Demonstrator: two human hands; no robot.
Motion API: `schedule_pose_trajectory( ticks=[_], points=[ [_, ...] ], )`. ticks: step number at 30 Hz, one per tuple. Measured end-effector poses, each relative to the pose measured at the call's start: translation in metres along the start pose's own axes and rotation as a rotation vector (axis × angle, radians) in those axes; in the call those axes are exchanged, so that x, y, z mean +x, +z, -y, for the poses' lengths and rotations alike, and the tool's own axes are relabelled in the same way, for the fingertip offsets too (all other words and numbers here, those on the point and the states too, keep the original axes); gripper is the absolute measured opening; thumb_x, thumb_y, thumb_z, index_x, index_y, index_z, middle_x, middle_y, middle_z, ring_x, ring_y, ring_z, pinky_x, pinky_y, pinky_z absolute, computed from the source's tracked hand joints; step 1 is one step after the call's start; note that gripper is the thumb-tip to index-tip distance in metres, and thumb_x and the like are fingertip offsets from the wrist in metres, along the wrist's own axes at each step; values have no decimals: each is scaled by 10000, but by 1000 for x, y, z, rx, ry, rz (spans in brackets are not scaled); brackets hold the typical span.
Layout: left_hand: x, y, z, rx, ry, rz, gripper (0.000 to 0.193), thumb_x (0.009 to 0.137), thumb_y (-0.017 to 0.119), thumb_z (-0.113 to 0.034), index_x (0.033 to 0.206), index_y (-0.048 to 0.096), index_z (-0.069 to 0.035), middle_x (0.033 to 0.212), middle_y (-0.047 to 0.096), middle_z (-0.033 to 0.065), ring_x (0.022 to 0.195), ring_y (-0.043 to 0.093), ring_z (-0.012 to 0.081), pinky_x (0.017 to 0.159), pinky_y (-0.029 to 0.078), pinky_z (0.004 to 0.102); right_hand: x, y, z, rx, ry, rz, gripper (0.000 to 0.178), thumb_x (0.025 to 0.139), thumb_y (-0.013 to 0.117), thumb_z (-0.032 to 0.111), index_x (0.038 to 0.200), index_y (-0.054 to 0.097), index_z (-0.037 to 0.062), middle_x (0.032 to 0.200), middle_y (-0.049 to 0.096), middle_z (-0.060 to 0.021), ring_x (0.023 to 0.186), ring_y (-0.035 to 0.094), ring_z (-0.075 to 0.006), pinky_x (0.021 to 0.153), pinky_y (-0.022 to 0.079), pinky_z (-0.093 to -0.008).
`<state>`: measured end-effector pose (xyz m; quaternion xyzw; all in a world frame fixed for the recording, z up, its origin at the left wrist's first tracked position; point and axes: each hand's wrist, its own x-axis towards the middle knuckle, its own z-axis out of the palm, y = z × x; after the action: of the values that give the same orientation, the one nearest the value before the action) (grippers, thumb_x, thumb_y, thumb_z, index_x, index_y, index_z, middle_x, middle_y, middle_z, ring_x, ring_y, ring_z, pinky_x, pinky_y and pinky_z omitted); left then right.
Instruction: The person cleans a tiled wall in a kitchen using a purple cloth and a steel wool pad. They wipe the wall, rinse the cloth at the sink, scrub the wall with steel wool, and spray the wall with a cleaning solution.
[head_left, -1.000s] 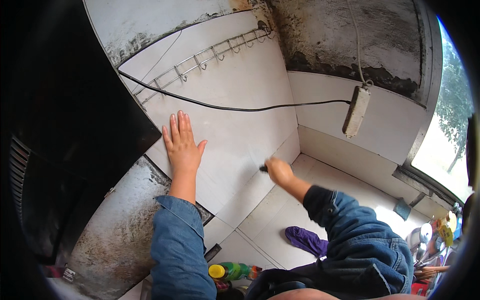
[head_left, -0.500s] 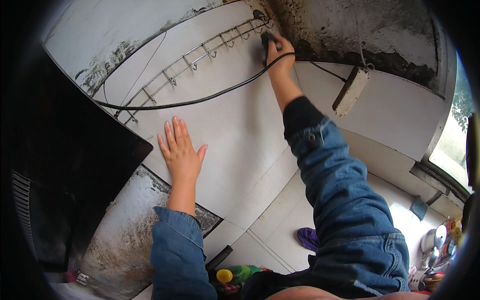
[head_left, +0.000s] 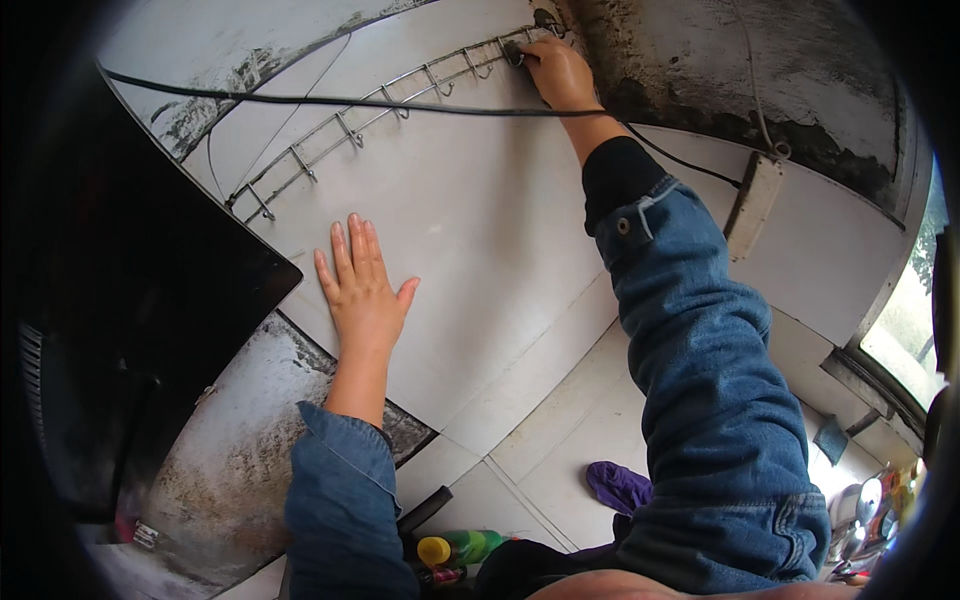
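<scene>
My left hand lies flat on the white tiled wall, fingers stretched out and holding nothing. Higher up on the right, my right hand is closed on a dark grey scouring pad, mostly hidden by the fingers. The pad is at the upper right end of a metal hook rail, which runs slantwise along the wall. A black cable stretches across the rail and passes over my right wrist.
A black range hood fills the left. At the right hangs a pale power strip, with a window beyond it. Below are a purple cloth and a green bottle with a yellow cap.
My right hand has moved up with the scouring pad to the rail's end. The cable has risen across the rail and slipped toward my wrist. My left hand stays flat on the wall.
</scene>
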<state>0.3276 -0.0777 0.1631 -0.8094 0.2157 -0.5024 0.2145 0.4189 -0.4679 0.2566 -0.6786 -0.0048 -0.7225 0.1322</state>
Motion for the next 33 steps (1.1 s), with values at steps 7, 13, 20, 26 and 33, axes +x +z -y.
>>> schedule_pose_trajectory(
  ticks=[7,13,20,26,33],
  points=[
    [3,1,-3,-11,20,-12,975,800,629,-591,1484,282,10,1582,187,144,1465,133,338,1171,101,556,5,19,8,-67,289,-56,176,830,645,121,970,751,136,1019,679,-84,891,657,-327,754,545,-431],
    [-3,5,-2,-11,1,-20,978,790,636,-597,1479,297,9,1581,191,140,1467,129,331,1171,101,557,6,3,-6,167,139,238,244,850,671,157,1089,718,132,1082,673,-95,987,635,-328,809,525,-416],
    [5,0,-9,-13,15,-10,986,790,633,-604,1484,288,5,1584,185,133,1467,127,325,1173,93,552,14,12,3,-246,337,-26,177,858,626,172,964,750,103,968,693,-105,920,653,-346,749,540,-451],
    [-1,5,-1,1,4,-11,977,800,618,-610,1488,284,-1,1584,184,134,1468,130,323,1173,94,546,-21,-30,7,291,386,73,232,813,699,210,965,738,40,947,695,-173,907,654,-354,794,521,-411],
    [0,2,0,9,13,-7,975,800,620,-607,1486,286,1,1583,187,135,1465,138,323,1171,103,550,-42,-26,-13,255,887,-238,230,856,691,169,1016,639,12,992,681,-145,907,651,-293,778,510,-402]
  ],
)
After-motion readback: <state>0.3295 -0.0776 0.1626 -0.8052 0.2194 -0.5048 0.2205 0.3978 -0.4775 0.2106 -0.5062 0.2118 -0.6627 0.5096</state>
